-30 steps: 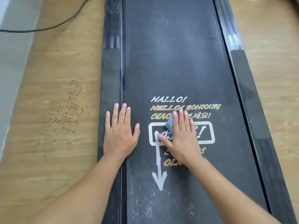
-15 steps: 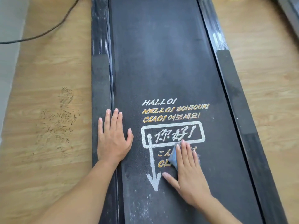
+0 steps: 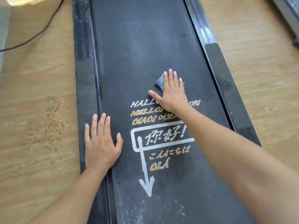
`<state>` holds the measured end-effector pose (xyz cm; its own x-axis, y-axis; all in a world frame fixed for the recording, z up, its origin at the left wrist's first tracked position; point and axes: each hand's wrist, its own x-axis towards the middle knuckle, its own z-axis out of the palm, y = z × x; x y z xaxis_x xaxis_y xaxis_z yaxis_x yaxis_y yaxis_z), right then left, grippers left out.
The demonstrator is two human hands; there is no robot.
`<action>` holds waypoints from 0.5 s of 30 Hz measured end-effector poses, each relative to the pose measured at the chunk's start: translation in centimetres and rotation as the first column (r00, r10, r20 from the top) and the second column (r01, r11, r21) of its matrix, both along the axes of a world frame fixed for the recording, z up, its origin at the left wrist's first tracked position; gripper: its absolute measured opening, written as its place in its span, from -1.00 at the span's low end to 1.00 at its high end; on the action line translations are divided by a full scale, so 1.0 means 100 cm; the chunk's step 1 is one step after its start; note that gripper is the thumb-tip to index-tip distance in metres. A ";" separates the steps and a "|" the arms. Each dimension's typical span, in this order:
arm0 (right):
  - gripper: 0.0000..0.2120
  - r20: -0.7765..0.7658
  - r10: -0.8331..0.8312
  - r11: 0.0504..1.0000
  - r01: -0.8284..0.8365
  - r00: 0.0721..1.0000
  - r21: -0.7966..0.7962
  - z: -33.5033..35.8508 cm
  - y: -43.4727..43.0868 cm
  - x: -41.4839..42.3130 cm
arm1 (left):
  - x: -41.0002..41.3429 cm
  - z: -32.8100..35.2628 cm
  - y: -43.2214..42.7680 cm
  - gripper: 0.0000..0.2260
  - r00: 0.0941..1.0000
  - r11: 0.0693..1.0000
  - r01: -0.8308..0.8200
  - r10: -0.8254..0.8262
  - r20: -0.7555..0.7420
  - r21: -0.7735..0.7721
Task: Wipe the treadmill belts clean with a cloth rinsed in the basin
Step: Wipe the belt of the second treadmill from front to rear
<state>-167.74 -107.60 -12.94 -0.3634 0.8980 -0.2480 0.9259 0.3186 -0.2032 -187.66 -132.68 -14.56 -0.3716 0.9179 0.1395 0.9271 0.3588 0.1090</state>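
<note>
A dark treadmill belt runs lengthwise along a wooden floor, its surface dusty and flecked with pale specks at the near end; white and gold greetings in several languages and a white arrow are printed on it; a small crumpled blue cloth lies on the belt just beyond the lettering, mostly covered by the right hand pressing it flat.

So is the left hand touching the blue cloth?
Apart. Head view shows bare belt between the left hand and the cloth, which lies under the right hand.
</note>
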 end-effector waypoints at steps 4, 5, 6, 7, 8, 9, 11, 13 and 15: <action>0.02 0.004 0.094 0.995 -0.094 0.996 -0.013 0.004 -0.138 0.084 | 0.002 0.003 0.000 -0.35 1.000 1.000 0.000 0.000 0.020 0.003; 0.01 0.010 0.114 0.993 -0.114 0.993 -0.028 0.005 -0.185 0.111 | 0.003 0.004 -0.001 -0.35 1.000 1.000 -0.001 0.001 0.021 0.005; 0.01 0.020 0.125 0.991 -0.125 0.992 -0.038 0.007 -0.226 0.136 | 0.003 0.005 -0.001 -0.35 1.000 1.000 0.001 -0.002 0.023 0.011; 0.00 0.042 0.146 0.989 -0.145 0.988 -0.038 0.009 -0.256 0.156 | 0.004 0.005 0.001 -0.36 1.000 1.000 0.009 -0.009 0.027 0.016; -0.01 0.076 0.168 0.985 -0.164 0.983 -0.051 0.008 -0.274 0.170 | 0.004 0.005 0.001 -0.36 0.999 1.000 0.012 -0.013 0.031 0.015; -0.01 0.096 0.175 0.983 -0.168 0.980 -0.072 0.007 -0.279 0.176 | 0.003 0.005 0.001 -0.37 0.999 1.000 0.009 -0.009 0.033 0.015; 0.00 0.096 0.119 0.991 -0.112 0.988 -0.078 0.004 -0.254 0.163 | 0.004 0.005 0.001 -0.37 0.999 1.000 0.005 -0.006 0.031 0.011; 0.03 0.070 0.038 0.999 -0.035 0.997 -0.036 0.002 -0.193 0.131 | 0.004 0.004 0.001 -0.37 1.000 1.000 0.009 -0.009 0.028 0.009; 0.05 0.035 -0.033 0.999 0.033 0.999 0.016 -0.005 -0.115 0.097 | 0.001 0.002 0.002 -0.37 1.000 1.000 0.004 -0.004 0.022 0.006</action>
